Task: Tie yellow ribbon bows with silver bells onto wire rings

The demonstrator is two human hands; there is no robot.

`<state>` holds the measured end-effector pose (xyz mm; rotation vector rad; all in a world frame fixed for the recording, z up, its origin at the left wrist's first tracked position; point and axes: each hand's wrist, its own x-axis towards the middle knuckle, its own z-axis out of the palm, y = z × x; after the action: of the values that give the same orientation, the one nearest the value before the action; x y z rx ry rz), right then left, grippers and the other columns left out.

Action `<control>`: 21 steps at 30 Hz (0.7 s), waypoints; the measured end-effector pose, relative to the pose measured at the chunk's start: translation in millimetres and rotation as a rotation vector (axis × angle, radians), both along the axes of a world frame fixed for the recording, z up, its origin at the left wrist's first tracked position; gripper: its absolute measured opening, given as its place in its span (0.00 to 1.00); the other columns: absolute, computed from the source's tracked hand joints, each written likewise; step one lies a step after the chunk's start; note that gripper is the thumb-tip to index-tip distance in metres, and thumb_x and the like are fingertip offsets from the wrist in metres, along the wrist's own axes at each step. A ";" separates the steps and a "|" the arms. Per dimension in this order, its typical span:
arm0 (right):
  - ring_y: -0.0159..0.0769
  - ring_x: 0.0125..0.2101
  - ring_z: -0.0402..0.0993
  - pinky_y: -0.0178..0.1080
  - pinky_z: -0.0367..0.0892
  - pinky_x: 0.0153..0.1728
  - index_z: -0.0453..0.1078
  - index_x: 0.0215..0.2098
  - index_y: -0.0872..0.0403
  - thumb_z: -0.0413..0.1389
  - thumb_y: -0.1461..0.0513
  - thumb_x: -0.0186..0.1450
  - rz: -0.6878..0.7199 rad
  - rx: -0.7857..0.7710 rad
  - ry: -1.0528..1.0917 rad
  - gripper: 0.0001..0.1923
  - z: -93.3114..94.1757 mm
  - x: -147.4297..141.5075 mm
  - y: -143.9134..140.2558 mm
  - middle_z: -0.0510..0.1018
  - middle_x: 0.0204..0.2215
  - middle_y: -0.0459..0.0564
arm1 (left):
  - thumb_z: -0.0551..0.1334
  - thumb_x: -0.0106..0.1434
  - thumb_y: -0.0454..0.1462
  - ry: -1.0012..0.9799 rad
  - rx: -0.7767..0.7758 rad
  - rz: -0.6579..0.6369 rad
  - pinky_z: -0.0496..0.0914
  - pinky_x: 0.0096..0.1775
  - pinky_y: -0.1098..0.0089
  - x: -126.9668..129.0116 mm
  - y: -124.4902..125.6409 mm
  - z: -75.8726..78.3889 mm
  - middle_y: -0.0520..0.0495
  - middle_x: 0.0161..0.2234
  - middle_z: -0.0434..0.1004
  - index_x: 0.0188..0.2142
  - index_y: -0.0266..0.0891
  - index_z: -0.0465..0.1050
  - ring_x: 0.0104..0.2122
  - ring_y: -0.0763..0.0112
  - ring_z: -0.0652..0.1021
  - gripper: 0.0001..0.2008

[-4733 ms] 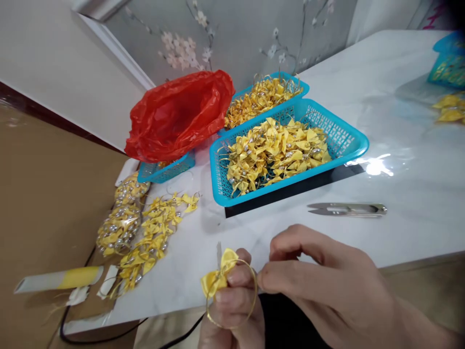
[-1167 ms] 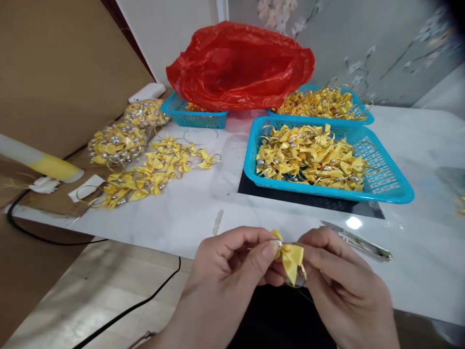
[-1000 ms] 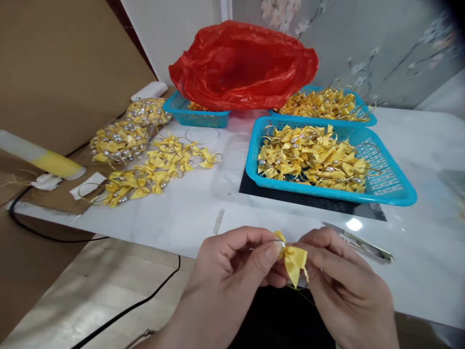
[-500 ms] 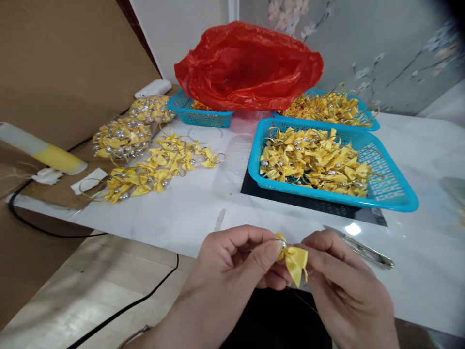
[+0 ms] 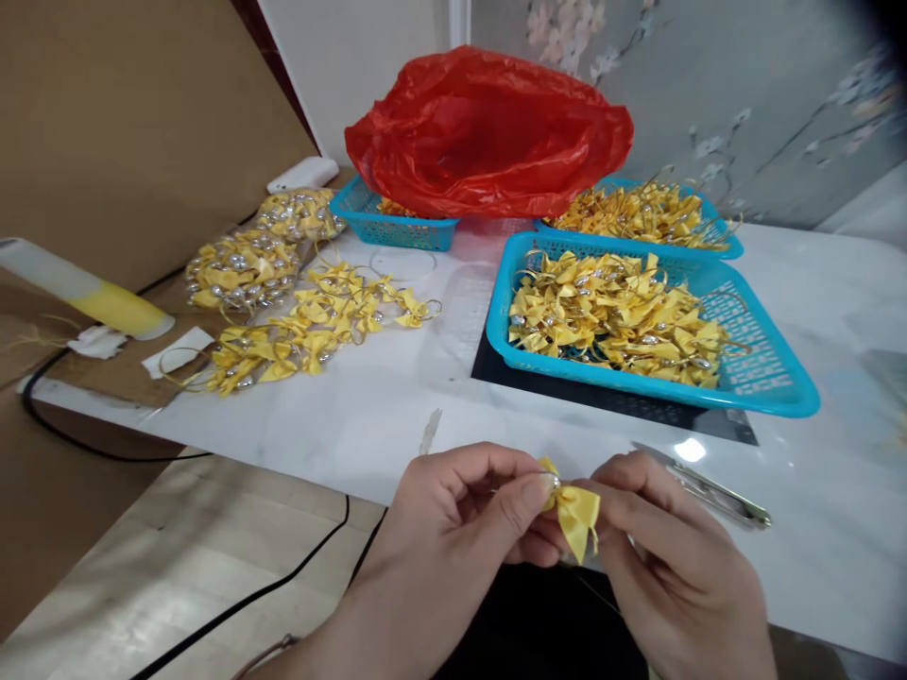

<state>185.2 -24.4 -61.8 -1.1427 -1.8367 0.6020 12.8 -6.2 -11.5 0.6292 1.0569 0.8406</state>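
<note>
Head view; clock directions are read from the held piece, with 12 o'clock pointing straight away from me.

Grip, left: my left hand (image 5: pixel 460 538) is closed in a pinch, thumb and index finger pressed on the yellow bow (image 5: pixel 579 519) at its silver bead (image 5: pixel 555 481). One wing of the bow hangs out toward 4 o'clock.

Grip, right: my right hand (image 5: pixel 673 557) is at 3 o'clock, fingers curled, fingertips just behind the bow's right edge. The bow hides the tips, so I cannot tell how far they are parted or what they hold. A thin strand runs below the hands.

Position of bow: between both hands, raised in front of the near edge of the table (image 5: pixel 368 416).

Surroundings: metal snips (image 5: pixel 715 491) lie at 3 o'clock, partly behind my right hand. At 1 o'clock, a front blue basket (image 5: pixel 761 354) filled with bows stands over a flat black panel (image 5: pixel 602 401). A rear blue basket (image 5: pixel 733 247) stands behind it. A red plastic bag (image 5: pixel 488 132) gapes between 11 and 12 o'clock, partly covering a small blue basket (image 5: pixel 403 231) at 11. Loose bows (image 5: pixel 312 331) lie at 10 o'clock, beside bagged bows (image 5: pixel 241 269).
</note>
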 end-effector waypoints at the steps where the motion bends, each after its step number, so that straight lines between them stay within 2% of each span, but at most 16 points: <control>1: 0.30 0.26 0.71 0.30 0.67 0.22 0.77 0.39 0.52 0.52 0.70 0.68 -0.007 0.002 0.004 0.13 -0.6 -0.1 -0.2 0.70 0.28 0.47 | 0.69 0.61 0.36 -0.013 -0.001 -0.006 0.75 0.29 0.82 -0.1 -0.1 -1.2 0.52 0.23 0.82 0.30 0.35 0.81 0.23 0.80 0.78 0.06; 7: 0.31 0.26 0.73 0.31 0.68 0.22 0.77 0.41 0.51 0.52 0.70 0.68 -0.036 -0.010 0.032 0.13 -6.1 0.5 -0.6 0.72 0.28 0.47 | 0.70 0.60 0.37 -0.048 -0.004 -0.009 0.75 0.29 0.82 -0.5 0.2 -5.7 0.52 0.24 0.82 0.30 0.36 0.81 0.24 0.79 0.78 0.06; 12: 0.30 0.26 0.73 0.30 0.68 0.22 0.77 0.43 0.50 0.53 0.71 0.67 -0.006 0.012 -0.011 0.15 -6.2 0.7 0.9 0.72 0.29 0.47 | 0.71 0.57 0.33 0.060 0.069 0.055 0.75 0.30 0.82 -0.2 -5.9 -3.5 0.53 0.24 0.83 0.29 0.39 0.82 0.24 0.78 0.79 0.01; 17: 0.31 0.26 0.73 0.31 0.69 0.22 0.77 0.46 0.49 0.52 0.73 0.67 -0.026 0.061 0.044 0.18 -5.3 -2.4 2.5 0.72 0.29 0.47 | 0.72 0.54 0.30 0.121 0.211 0.085 0.76 0.36 0.80 0.3 -10.7 -5.1 0.54 0.31 0.86 0.29 0.43 0.83 0.32 0.73 0.83 0.07; 21: 0.30 0.28 0.75 0.29 0.71 0.24 0.76 0.48 0.49 0.52 0.73 0.66 -0.022 0.095 0.020 0.19 -7.6 -1.1 2.4 0.73 0.31 0.47 | 0.72 0.54 0.29 0.103 0.240 0.068 0.76 0.36 0.81 0.3 -9.2 -6.5 0.55 0.30 0.85 0.29 0.43 0.82 0.32 0.74 0.83 0.07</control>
<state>184.1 -22.0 -69.3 -1.0888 -1.8141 0.5067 13.1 -15.5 -18.0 0.8495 1.0843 1.0124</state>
